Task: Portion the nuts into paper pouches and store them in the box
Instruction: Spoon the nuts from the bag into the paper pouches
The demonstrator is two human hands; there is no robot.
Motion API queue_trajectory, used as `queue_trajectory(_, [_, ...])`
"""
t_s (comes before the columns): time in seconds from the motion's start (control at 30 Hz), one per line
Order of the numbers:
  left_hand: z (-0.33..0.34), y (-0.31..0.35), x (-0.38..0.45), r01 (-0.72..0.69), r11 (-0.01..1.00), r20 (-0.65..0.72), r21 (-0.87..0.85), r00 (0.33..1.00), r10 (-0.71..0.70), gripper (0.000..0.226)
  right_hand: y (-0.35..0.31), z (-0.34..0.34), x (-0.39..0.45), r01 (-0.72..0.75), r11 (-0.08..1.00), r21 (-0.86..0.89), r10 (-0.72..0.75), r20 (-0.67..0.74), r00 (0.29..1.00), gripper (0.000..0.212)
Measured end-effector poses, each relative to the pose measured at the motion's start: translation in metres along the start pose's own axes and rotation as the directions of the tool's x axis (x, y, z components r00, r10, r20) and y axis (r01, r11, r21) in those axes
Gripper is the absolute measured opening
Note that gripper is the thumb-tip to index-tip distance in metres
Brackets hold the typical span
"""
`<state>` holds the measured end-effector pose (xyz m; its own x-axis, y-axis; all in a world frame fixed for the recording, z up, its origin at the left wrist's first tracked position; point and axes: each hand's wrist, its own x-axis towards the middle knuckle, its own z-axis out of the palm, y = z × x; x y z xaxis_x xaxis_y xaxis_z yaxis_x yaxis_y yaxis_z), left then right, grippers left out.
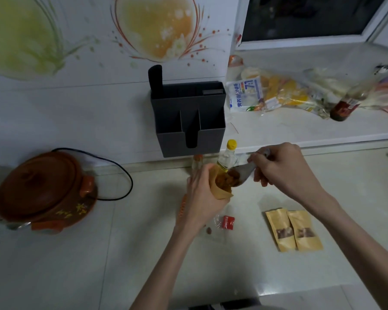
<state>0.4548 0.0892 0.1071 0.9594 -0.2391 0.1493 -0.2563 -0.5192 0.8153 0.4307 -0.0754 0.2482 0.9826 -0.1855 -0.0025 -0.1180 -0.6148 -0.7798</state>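
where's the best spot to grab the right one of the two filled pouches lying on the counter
Take the right pouch by its top end, the one farther from the person. It lies flat, its left edge against the other pouch, so come from above and pinch that top strip, or its free right edge. The nuts show in the window lower down, so the top is probably the flatter part.

Three paper pouches, one spoon, three bottles, one clay pot.
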Motion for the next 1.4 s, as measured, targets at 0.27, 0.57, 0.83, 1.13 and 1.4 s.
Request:
queue_trajectory(0.27, [-0.009,-0.006,-0.008,-0.005,0.997,-0.028,-0.076,1.0,0.003,0.081,-0.022,0.006,-0.01,0.126,0.991,-0.048,-0.128,-0.044,0.991,0.028])
queue_trajectory(0.57, [0.006,-0.086,-0.052,0.331,0.944,0.084,0.001,0.94,-0.33,0.075,0.059,0.039,-0.016,-0.109,0.968,0.225,0.147,-0.162,0.976,0.026])
queue_trajectory(0.83, [0.013,-0.143,-0.088,0.553,0.829,0.094,-0.082,0.832,-0.546,0.05,0.194,0.085,-0.064,-0.473,0.876,0.091,0.478,-0.05,0.877,0.029])
queue_trajectory(1.13, [0.019,-0.173,-0.065,0.69,0.723,0.107,-0.036,0.722,-0.684,0.047,0.24,0.123,-0.067,-0.534,0.845,0.038,0.535,-0.023,0.845,0.025])
queue_trajectory(1.4, [0.031,-0.186,-0.043,0.75,0.661,0.155,-0.025,0.656,-0.738,0.045,0.24,0.145,-0.049,-0.433,0.901,-0.017,0.433,0.029,0.901,0.026])
